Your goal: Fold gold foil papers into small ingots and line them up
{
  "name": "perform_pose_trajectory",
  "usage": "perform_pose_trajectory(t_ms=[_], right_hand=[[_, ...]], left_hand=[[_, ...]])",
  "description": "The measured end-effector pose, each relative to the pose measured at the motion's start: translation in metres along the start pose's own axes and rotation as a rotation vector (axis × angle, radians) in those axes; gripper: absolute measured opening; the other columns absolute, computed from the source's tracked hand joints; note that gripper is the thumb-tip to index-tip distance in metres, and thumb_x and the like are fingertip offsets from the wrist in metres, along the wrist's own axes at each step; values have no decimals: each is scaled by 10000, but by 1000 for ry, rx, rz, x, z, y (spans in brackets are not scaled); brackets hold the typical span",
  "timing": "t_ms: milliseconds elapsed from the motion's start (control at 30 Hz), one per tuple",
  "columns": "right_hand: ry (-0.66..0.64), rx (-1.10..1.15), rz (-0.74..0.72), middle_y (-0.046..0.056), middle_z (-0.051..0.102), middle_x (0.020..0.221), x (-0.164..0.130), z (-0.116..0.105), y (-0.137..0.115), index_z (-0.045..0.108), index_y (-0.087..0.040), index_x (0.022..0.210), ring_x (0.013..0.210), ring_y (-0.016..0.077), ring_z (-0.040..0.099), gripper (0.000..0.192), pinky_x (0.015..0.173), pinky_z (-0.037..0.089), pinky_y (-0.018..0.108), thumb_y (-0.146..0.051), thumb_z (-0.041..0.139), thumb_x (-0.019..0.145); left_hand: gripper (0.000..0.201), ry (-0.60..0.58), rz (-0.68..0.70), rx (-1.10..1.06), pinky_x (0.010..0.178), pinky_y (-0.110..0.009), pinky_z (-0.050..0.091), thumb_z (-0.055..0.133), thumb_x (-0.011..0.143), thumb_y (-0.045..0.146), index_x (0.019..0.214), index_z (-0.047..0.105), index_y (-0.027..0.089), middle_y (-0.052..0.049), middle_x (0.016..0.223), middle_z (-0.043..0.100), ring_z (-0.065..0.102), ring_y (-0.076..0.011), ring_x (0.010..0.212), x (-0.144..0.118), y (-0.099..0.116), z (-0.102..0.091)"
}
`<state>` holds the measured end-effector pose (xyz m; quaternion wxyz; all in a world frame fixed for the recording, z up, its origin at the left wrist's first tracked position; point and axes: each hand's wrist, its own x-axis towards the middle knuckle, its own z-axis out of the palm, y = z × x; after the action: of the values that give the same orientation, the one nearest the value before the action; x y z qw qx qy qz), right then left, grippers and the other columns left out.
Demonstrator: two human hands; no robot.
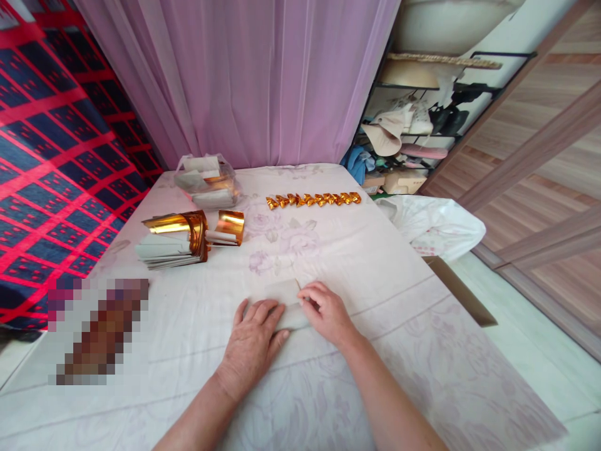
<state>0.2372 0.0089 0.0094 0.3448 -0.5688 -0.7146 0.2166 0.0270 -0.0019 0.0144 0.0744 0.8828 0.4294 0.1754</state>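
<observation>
A pale sheet of paper [280, 290] lies on the table in front of me, its near part curled or folded over. A thin gold line shows at its right edge, by my fingertips. My left hand [253, 335] rests flat on the sheet's left side, fingers stretched and slightly apart. With thumb and fingers pinched, my right hand [326, 311] grips the right edge of the same sheet. Farther off, a row of folded gold paper pieces [313, 200] stretches across the table. Left of it lies a stack of gold-and-grey paper sheets [171, 241], beside a loose curled gold sheet [231, 227].
A clear plastic bag [206, 181] of more sheets sits at the table's back left. The flowered tablecloth [375, 269] covers the table. A blurred-out item [101, 332] lies at left. On the right are a white plastic bag [436, 225], a loaded shelf [408, 131] and a cardboard piece [460, 291].
</observation>
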Motion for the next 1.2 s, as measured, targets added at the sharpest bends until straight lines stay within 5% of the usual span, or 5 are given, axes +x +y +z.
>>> perform_pose_trajectory(t_ms=[300,667,900,1200], right_hand=[[-351,106,-69,54,566,1310,-6,-33,1,663,-261,1153,1212,189,545,628,958,492,329,63,472,650],[-312,27,-129,54,590,1241,-8,-25,2,721,-275,1110,1129,179,581,483,991,482,349,2,569,746],[-342,29,-98,65,581,1240,-8,-32,-5,708,-256,1117,1139,188,569,434,1001,473,352,-29,590,766],[-230,-46,-149,58,627,1044,-7,-27,-5,711,-222,949,984,183,602,159,890,494,328,-169,585,869]], left_hand=[[356,1,-4,-9,1101,-537,309,475,964,365,1270,596,228,-88,1213,620,556,-254,1131,0,-2,1],[507,-4,22,-55,1102,-573,280,630,858,469,1286,546,209,-117,1233,605,547,-292,1153,-2,-3,-2],[213,-5,-20,-104,1084,-588,293,583,898,312,1098,600,238,-87,1221,623,563,-270,1152,-1,0,-6],[182,-18,-36,-138,1091,-561,304,502,952,321,1056,628,242,-61,1197,645,590,-243,1124,0,-4,-6]])
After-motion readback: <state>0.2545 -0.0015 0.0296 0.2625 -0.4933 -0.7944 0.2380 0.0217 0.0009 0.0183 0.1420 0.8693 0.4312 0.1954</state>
